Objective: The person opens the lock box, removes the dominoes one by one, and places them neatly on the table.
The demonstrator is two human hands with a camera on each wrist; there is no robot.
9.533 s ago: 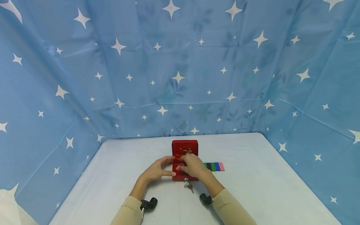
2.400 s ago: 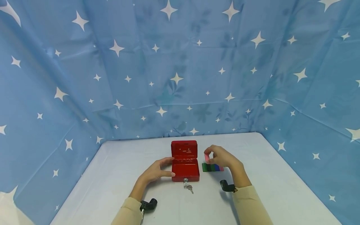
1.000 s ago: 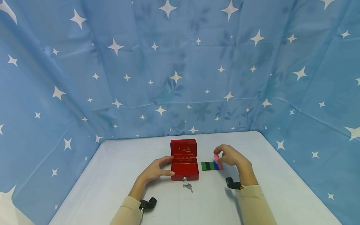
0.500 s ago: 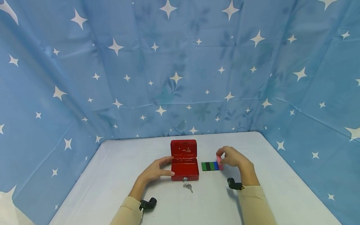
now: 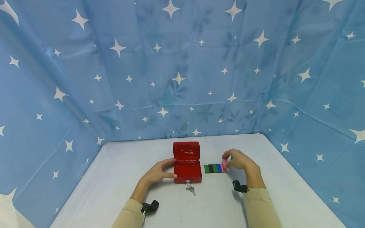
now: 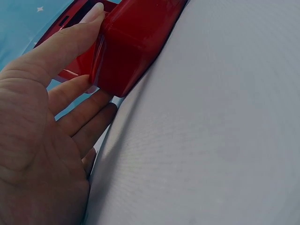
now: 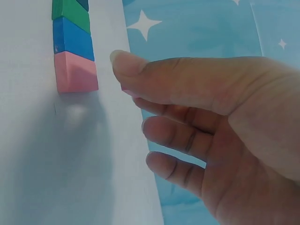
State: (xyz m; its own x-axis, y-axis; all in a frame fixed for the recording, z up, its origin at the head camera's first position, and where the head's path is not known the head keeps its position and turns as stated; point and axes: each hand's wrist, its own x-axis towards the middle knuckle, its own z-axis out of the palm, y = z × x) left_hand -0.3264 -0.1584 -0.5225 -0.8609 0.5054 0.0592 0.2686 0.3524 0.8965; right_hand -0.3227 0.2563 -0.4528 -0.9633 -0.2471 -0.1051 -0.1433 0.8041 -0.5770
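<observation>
A small red cash box (image 5: 187,171) stands with its lid (image 5: 186,150) raised. My left hand (image 5: 158,171) rests at its left side, thumb and fairly straight fingers touching it; in the left wrist view the thumb lies along the rim of the red box (image 6: 129,56). My right hand (image 5: 239,160) pinches a pink block (image 5: 224,162) just above the right end of a row of coloured blocks. In the right wrist view the thumb hides nearly all of the held block. The row's pink end block (image 7: 77,73) lies beside a blue block (image 7: 72,37).
Farther left in the row are a green block (image 5: 215,168), a black block (image 5: 210,168) and another green block (image 5: 206,169). Keys (image 5: 192,190) hang from the box's front lock (image 5: 188,182). A starry blue curtain (image 5: 182,79) borders the white table (image 5: 137,152).
My right hand was inside the box 9.5 seconds ago. It then brought the pink block over the row and has since shifted right to the row's end. My left hand has stayed on the box.
</observation>
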